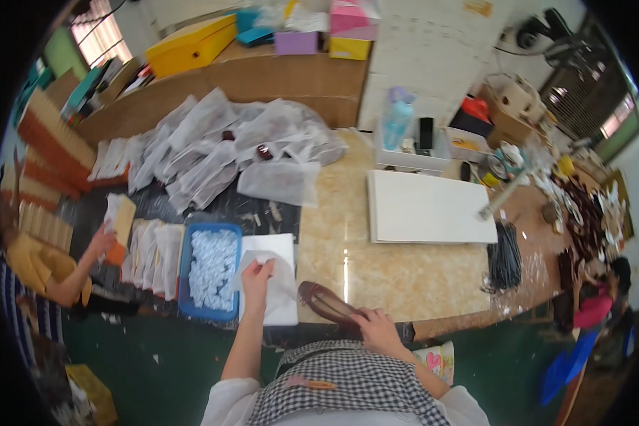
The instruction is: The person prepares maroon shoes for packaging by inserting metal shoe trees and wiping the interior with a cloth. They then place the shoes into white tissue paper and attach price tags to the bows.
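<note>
My left hand [256,278] is closed, pinching a thin, see-through white sheet [280,273] above a stack of white paper [280,313]. My right hand [378,331] grips the heel end of a dark reddish-brown flat shoe [322,299] at the near edge of the marbled tabletop [405,277]. The shoe's toe points left and away from me, close to the sheet. Left of the paper stands a blue tray [182,299] filled with small pale-blue packets [214,270].
Whitish wrapped bundles [220,145] are heaped at the back left. A white box [429,207] lies on the right, beside black strips [505,257]. On the left, a co-worker's hand [104,241] holds a wrapped piece; another person [595,309] sits far right.
</note>
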{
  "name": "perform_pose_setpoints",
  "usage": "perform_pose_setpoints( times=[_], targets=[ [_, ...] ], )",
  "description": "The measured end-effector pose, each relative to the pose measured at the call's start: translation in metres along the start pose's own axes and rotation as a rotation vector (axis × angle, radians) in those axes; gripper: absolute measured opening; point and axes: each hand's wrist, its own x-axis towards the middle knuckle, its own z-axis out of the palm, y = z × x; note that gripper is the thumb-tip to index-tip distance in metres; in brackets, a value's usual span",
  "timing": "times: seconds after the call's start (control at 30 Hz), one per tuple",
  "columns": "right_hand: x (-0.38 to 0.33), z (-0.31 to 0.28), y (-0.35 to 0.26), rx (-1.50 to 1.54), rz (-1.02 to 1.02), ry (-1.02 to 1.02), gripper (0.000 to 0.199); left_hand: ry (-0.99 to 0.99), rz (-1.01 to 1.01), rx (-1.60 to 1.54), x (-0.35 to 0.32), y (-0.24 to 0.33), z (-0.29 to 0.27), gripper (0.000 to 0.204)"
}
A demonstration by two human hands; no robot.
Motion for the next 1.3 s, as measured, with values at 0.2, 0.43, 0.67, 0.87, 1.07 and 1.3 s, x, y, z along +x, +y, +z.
perform_pose_setpoints(
  times=[0.2, 0.43, 0.67, 0.87, 1.07, 1.3],
  targets=[
    [0.000, -0.037, -0.006, 0.394, -0.139, 0.038, 0.043, -0.062, 0.631, 0.696, -0.013, -0.015, 0.015, 0.020],
    [0.005, -0.012, 0.015, 0.409, -0.157, -0.095, 0.043, -0.279, -0.422, -0.274, 0.002, -0.050, 0.002, 0.029],
    [0.023, -0.028, -0.029, 0.013, -0.168, -0.027, 0.043, -0.147, 0.475, 0.657, -0.048, 0.008, 0.019, 0.010],
    [0.058, 0.001, -0.013, 1.494, 0.432, -0.460, 0.035, -0.222, 0.882, 0.617, -0.099, 0.034, 0.026, 0.010],
    [0.215, -0.010, -0.133, 1.177, -0.161, -0.065, 0.045, 0.113, 0.591, 0.569, -0.096, 0.055, -0.009, 0.037],
    [0.189, -0.012, -0.109, 0.692, -0.528, -0.290, 0.046, 0.074, 0.597, 0.541, -0.045, 0.039, -0.032, 0.018]
  ],
)
